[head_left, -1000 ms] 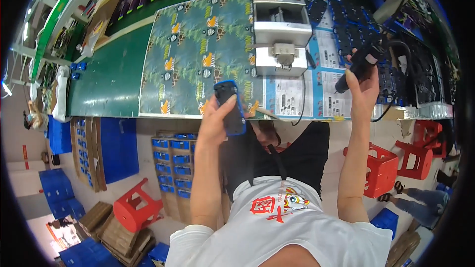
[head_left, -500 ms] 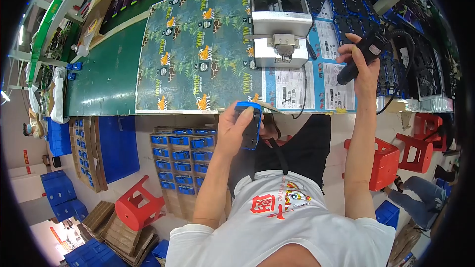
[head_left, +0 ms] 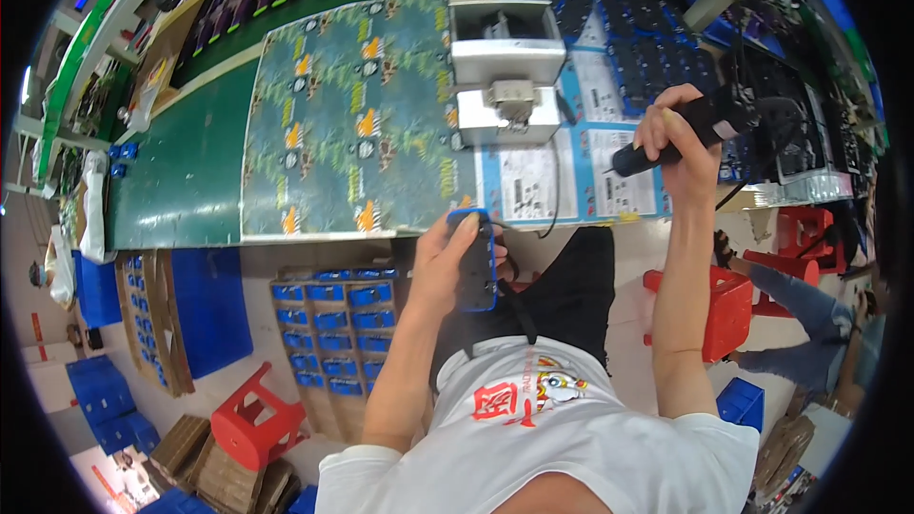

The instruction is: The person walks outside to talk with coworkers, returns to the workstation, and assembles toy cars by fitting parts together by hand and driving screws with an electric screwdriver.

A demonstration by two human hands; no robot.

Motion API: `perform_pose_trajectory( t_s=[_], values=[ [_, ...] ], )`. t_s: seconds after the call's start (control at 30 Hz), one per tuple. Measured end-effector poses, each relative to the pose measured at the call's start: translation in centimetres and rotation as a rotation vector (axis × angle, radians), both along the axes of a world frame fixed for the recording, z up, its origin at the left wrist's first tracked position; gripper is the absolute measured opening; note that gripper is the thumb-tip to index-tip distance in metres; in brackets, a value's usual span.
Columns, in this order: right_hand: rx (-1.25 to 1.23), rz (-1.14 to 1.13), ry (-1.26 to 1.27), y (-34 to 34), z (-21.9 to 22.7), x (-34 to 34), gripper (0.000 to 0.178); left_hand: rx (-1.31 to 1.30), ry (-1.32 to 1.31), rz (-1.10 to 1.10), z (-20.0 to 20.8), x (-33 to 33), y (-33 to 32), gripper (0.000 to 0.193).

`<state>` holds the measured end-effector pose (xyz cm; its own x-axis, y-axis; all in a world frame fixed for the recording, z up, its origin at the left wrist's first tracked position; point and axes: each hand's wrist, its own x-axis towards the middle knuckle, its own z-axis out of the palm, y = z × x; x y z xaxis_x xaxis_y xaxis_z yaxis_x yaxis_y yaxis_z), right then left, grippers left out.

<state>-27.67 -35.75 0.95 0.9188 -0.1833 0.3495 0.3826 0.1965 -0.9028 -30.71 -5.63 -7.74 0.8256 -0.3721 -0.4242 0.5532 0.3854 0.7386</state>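
Left fingers: closed on a flat black case with a blue rim (head_left: 477, 271); thumb of the left hand (head_left: 440, 262) lies along its upper end, the other fingers mostly hidden behind it; case tilted slightly, seen just in front of the bench's near edge, its top overlapping that edge in view. Right fingers: curled round a black handheld driver (head_left: 709, 120); right hand (head_left: 682, 138) raised over the right part of the bench, driver tip pointing left and a little toward the person; tip and case well apart.

Next outward: printed sheets, white and blue (head_left: 614, 176), below the driver; silver metal device (head_left: 507, 57) left of them, a dark cable running from it to the near edge; many black-and-blue pieces (head_left: 657, 62) in rows beyond the right hand; patterned sheet with animal figures (head_left: 333, 133) left of the metal device; green bench top (head_left: 181, 186) farther left.

Below bench level: cardboard tray (head_left: 333, 402) with rows of blue pieces, left of the person; red stool (head_left: 249, 424) nearby; further red stools on the right; another person's legs (head_left: 795, 300) at far right.
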Motion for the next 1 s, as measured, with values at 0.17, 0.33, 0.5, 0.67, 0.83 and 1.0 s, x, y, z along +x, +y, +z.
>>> perform_pose_trajectory(
  t_s=[0.17, 0.33, 0.5, 0.67, 0.83, 1.0],
  values=[
    [0.084, 0.051, -0.327, 5.3, 5.6, 2.0, 0.025, 0.038, -0.044, -0.011, -0.7, 1.6, -0.1, 0.028],
    [0.079, -0.058, -0.354, 9.2, 5.1, 5.1, 0.024, 0.006, -0.038, 0.043, 0.3, 2.6, -1.1, 0.025],
    [-0.115, -0.198, -0.312, 10.9, 3.1, 6.2, 0.018, -0.045, -0.033, 0.015, 0.7, 3.0, -1.0, 0.023],
    [-0.248, -0.16, -0.261, 12.5, 3.8, 6.7, 0.018, -0.008, -0.035, 0.037, 1.1, 3.7, -0.6, 0.022],
    [-0.357, -0.148, -0.309, 13.0, 3.6, 7.5, 0.018, 0.033, -0.068, 0.037, 0.9, 4.5, -0.7, 0.018],
    [-0.228, -0.048, -0.084, 12.3, 4.3, 7.1, 0.018, 0.008, -0.105, 0.044, 0.2, 4.2, -0.7, 0.02]
  ],
)
